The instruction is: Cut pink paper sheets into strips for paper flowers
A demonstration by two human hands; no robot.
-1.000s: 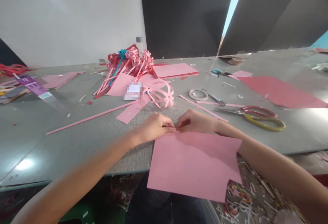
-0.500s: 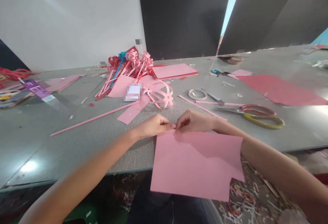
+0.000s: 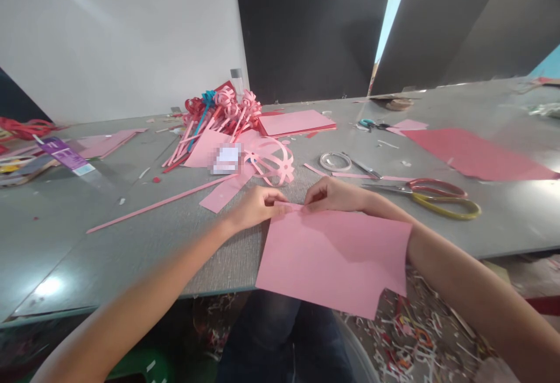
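A pink paper sheet (image 3: 332, 254) with a notch in its lower right corner hangs over the table's front edge. My left hand (image 3: 258, 205) pinches its top edge near the left corner, thumb and fingers closed. Just beside it, my right hand (image 3: 332, 195) is also closed on the same edge, where the paper looks narrowly folded. Beyond my hands lies a pink paper-strip ball (image 3: 273, 161). A pink strip (image 3: 161, 203) and a wider pink piece (image 3: 223, 193) rest to the left.
Scissors with red and yellow handles (image 3: 437, 195) lie right of my right hand, near a roll of clear tape (image 3: 335, 162). Behind are a heap of paper-strip flowers (image 3: 219, 108), a pink paper stack (image 3: 297, 122) and a red sheet (image 3: 476, 152). Paper scraps (image 3: 420, 336) litter the floor.
The pink sheet and both hands have shifted slightly up and away from me. My left hand's fingers have moved a little left along the top edge.
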